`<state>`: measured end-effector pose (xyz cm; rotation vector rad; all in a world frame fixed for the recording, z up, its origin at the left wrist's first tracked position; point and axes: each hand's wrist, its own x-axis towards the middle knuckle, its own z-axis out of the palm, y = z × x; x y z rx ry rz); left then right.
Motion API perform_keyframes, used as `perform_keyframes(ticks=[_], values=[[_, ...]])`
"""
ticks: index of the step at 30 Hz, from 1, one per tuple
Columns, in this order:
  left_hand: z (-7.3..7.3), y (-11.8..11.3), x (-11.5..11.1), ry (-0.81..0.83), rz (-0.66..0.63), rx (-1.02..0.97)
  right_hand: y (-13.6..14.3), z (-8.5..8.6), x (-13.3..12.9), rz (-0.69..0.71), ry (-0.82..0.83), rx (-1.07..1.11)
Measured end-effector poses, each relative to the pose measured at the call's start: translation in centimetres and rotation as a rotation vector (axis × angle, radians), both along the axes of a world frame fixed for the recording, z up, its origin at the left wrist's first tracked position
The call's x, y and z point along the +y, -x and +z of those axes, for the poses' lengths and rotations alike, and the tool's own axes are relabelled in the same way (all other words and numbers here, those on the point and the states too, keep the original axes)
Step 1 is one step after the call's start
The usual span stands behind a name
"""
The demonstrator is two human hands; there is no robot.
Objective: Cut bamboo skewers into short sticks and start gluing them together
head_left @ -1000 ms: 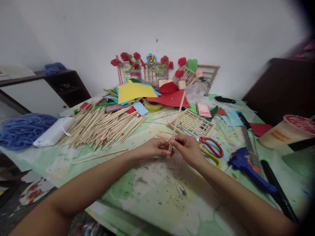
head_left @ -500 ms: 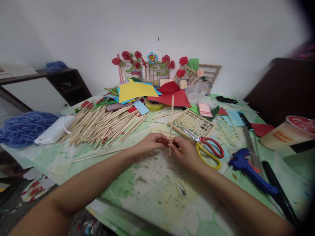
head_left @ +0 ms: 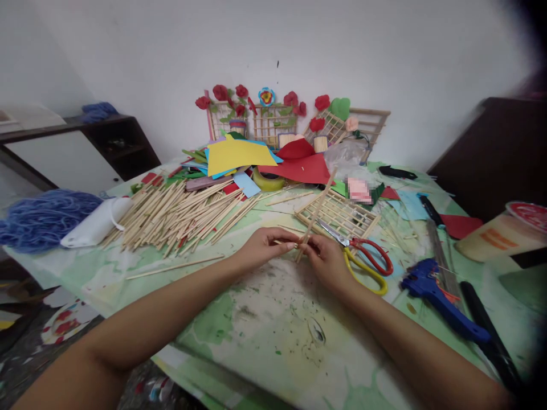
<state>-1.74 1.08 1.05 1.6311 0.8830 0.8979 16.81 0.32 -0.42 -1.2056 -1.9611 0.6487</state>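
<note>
One pale wall (head_left: 171, 62) backs the room, bare but for a dark mark. Against it stands the table (head_left: 256, 319), its green and white cloth smudged and strewn with dark crumbs nearest the person. A cabinet (head_left: 55, 162) with a white door stands at left, a dark unit (head_left: 491, 142) at right, and a littered floor (head_left: 34, 370) shows below.

The pile (head_left: 179, 213) of loose sticks spreads on the left of the table, probably to stay in reach of that arm, with blue yarn (head_left: 49, 219) at the corner. Paper (head_left: 239, 156) is heaped behind, and lattice frames (head_left: 276, 122) with red flowers lean on the wall, likely because it props them up. One grid (head_left: 342, 210) lies flat beyond the hands. At far right, a cup (head_left: 498, 230) and a blue tool (head_left: 444, 299) sit well apart from the fingers.

Scissors (head_left: 345, 241) rest with blades over the grid and handles just beside the right hand (head_left: 327, 259), seemingly handy for it. That hand pinches a stick (head_left: 321, 201) near its lower end, above the cloth and tilted, perhaps so that the long part stays free. The left hand (head_left: 267, 249) brings its fingertips close beside it; whether they grip anything I cannot tell.
</note>
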Motion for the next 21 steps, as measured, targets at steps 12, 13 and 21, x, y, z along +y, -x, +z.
perform_keyframes(ticks=[12, 13, 21], values=[[-0.2, -0.1, -0.1, -0.116, 0.104, 0.067, 1.3, -1.1, -1.4, 0.108, 0.058, -0.012], [-0.1, -0.1, -0.2, -0.118, 0.104, 0.056, 1.4, -1.0, -1.5, 0.118, 0.057, -0.006], [-0.9, -0.3, 0.2, -0.038, 0.129, 0.038, 1.7, -1.4, -1.4, 0.111, 0.073, 0.009]])
